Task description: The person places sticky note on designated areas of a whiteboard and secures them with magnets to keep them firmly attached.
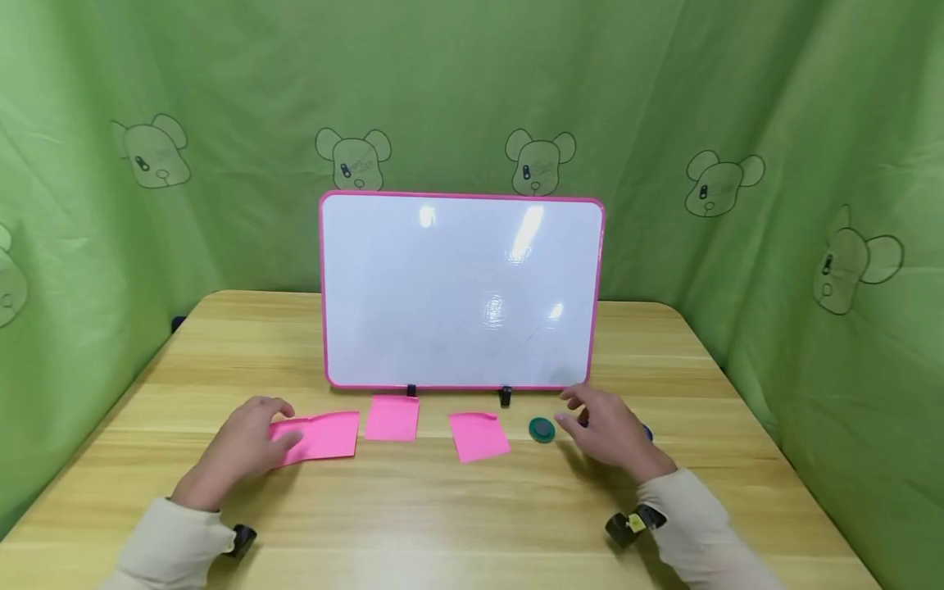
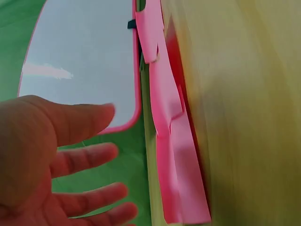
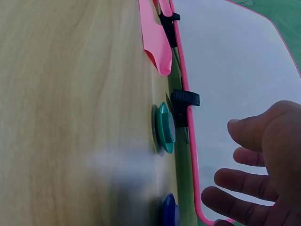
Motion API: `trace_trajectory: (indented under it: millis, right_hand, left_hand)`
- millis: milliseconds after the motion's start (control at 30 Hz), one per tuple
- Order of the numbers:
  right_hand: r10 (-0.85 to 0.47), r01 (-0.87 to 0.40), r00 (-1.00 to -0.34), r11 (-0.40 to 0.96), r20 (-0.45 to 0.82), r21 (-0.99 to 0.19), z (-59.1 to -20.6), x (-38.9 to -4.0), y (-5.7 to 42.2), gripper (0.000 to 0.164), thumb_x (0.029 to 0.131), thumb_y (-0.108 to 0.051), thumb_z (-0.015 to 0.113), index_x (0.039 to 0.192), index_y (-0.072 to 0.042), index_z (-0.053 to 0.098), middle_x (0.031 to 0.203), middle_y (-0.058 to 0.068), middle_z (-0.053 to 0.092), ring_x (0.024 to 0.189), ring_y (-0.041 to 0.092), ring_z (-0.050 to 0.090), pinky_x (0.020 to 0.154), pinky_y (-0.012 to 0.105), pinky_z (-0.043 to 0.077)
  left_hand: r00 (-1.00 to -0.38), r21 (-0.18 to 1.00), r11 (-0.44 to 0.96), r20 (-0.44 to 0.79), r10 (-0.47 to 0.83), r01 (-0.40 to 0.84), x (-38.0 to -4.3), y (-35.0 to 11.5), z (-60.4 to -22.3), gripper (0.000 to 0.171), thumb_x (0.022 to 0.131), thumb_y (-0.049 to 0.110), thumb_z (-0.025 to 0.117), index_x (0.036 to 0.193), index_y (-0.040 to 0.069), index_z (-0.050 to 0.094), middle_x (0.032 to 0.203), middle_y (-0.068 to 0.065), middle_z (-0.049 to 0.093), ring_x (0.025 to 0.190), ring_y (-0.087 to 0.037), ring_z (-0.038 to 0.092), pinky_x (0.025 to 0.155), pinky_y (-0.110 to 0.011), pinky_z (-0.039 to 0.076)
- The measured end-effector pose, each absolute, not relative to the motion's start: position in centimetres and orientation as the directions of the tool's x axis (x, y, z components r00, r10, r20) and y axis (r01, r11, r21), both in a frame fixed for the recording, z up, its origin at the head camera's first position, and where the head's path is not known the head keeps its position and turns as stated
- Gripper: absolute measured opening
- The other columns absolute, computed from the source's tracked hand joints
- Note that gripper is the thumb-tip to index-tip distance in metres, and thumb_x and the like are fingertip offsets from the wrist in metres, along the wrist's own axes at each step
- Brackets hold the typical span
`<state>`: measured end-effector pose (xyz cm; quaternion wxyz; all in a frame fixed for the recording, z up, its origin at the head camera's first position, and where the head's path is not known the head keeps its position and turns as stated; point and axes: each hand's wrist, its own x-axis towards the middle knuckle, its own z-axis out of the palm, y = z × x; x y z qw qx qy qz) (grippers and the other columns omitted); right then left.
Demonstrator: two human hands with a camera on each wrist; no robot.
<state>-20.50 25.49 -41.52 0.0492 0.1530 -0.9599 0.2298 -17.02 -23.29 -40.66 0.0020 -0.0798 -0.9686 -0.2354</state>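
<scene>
On the wooden tabletop [image 1: 442, 524], before the pink-framed whiteboard [image 1: 442, 287], the right hand [image 1: 608, 430] is the nearer one to the green round magnet [image 1: 542, 430], which lies just to the left of its thumb. Being a disc, this magnet shows no long axis. The right hand hangs with its thumb well apart from the loosely bent fingers, and it has hold of nothing; a blue magnet [image 3: 170, 212] is partly hidden by it in the head view. On the other side, the left hand [image 1: 251, 442] is by the left end of a pink sticky-note strip [image 1: 328, 434], whose long axis runs sideways, roughly along the whiteboard's lower edge. Its fingers are spread and grip nothing either; from its wrist I see a gap to the paper.
</scene>
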Motion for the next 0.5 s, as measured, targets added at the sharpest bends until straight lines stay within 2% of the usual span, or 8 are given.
trace_trajectory:
  millis: [133,300,500]
  right_hand:
    - [-0.282,-0.307,-0.952,0.848,0.123,-0.432,-41.8,-20.9,25.2,0.03,0.092,-0.023,0.066,0.115,-0.004,0.063,0.103,0.011,0.066,0.078,0.016,0.061,0.068,0.037,0.053]
    - [-0.295,-0.304,-0.951,0.848,0.089,-0.434,-42.1,-21.1,24.8,0.032,0.092,-0.025,0.067,0.116,-0.005,0.064,0.105,0.009,0.066,0.079,0.015,0.06,0.068,0.035,0.053]
    - [-0.32,-0.328,-0.943,0.857,0.09,-0.398,-42.7,-21.0,24.5,0.036,0.091,-0.027,0.069,0.119,-0.004,0.064,0.106,0.007,0.066,0.073,0.012,0.055,0.068,0.035,0.051]
  left_hand:
    - [-0.983,0.446,0.88,-0.007,0.184,0.161,-17.2,-23.9,-40.8,0.032,0.086,0.018,0.071,0.108,-0.003,0.065,0.115,-0.03,0.059,0.11,-0.05,0.051,0.092,-0.061,0.042]
    - [-0.985,0.43,0.893,-0.042,0.17,0.136,-17.3,-24.7,-40.9,0.032,0.083,0.016,0.074,0.108,-0.002,0.066,0.111,-0.028,0.061,0.105,-0.048,0.055,0.088,-0.061,0.044]
    - [-0.985,0.425,0.9,-0.091,0.149,0.097,-17.4,-25.2,-41.1,0.032,0.082,0.018,0.075,0.109,0.002,0.068,0.104,-0.021,0.064,0.094,-0.038,0.057,0.079,-0.056,0.047]
